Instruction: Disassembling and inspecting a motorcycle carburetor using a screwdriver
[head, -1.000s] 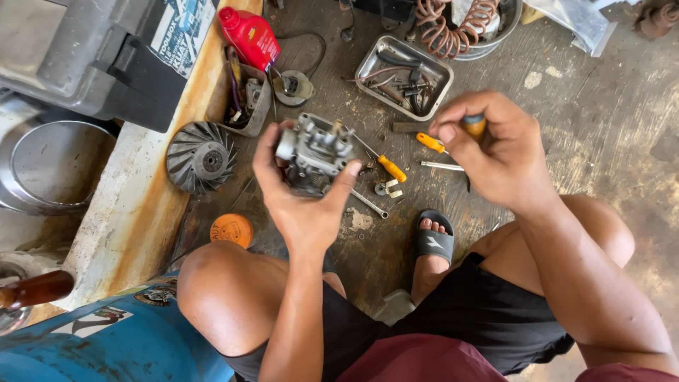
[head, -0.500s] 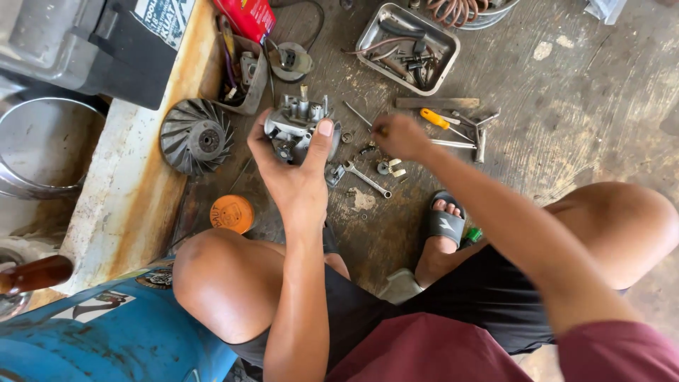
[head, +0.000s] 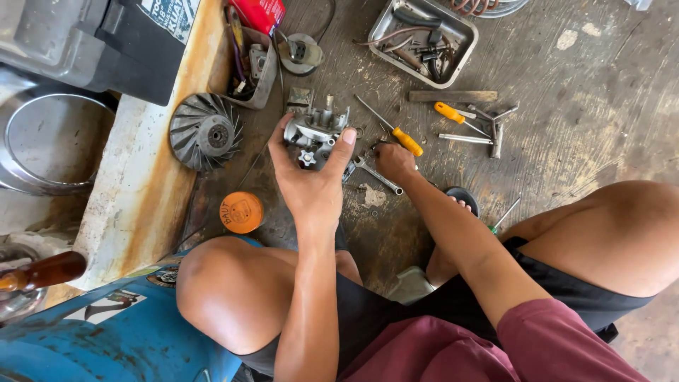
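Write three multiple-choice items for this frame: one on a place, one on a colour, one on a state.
1. Where does the finned metal wheel lie?
A. left of the left hand
B. inside the metal tray
C. on the person's knee

2. What colour is the round lid on the floor?
A. blue
B. orange
C. white

3. What is the left hand doing?
A. resting empty
B. holding a screwdriver
C. gripping the small metal engine part

Answers: 1 A, the wheel lies at the rusty ledge, left of the hand. 2 B, the lid is plainly orange. 3 C, fingers wrap the part.
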